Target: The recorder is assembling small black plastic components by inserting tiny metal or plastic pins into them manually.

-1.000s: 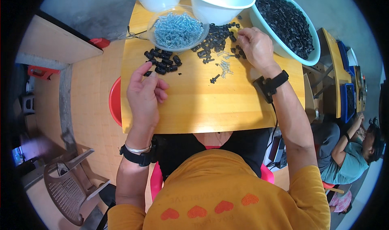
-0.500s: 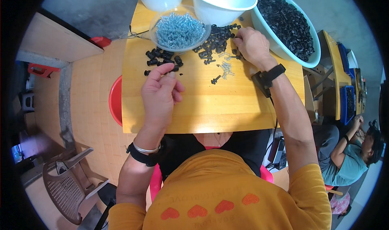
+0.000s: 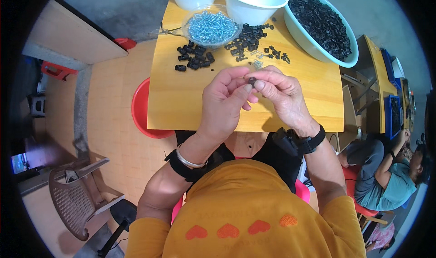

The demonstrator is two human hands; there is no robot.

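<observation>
Above the near part of the table, my left hand [image 3: 223, 104] and my right hand [image 3: 287, 95] meet fingertip to fingertip. Pinched between them is a small black plastic part [image 3: 252, 80] with a round end; the fingers cover the rest of it. Beyond the hands lie a few small metal springs [image 3: 258, 64] and some black stemmed pieces [image 3: 278, 53]. A pile of black barrel-shaped pieces [image 3: 196, 58] is to the left, and more small black parts [image 3: 250, 37] are heaped farther back.
A clear bowl of springs [image 3: 212, 28] stands on the wooden table [image 3: 181, 106], with two white tubs [image 3: 254, 6] behind. At the far right is a pale green basin [image 3: 320, 53] of black parts. A red basin [image 3: 141, 110] sits left of the table; another person [image 3: 390, 185] sits at right.
My right hand has come back from the black parts heap toward me. My left hand has moved right to meet it, and both now pinch the small black plastic part.
</observation>
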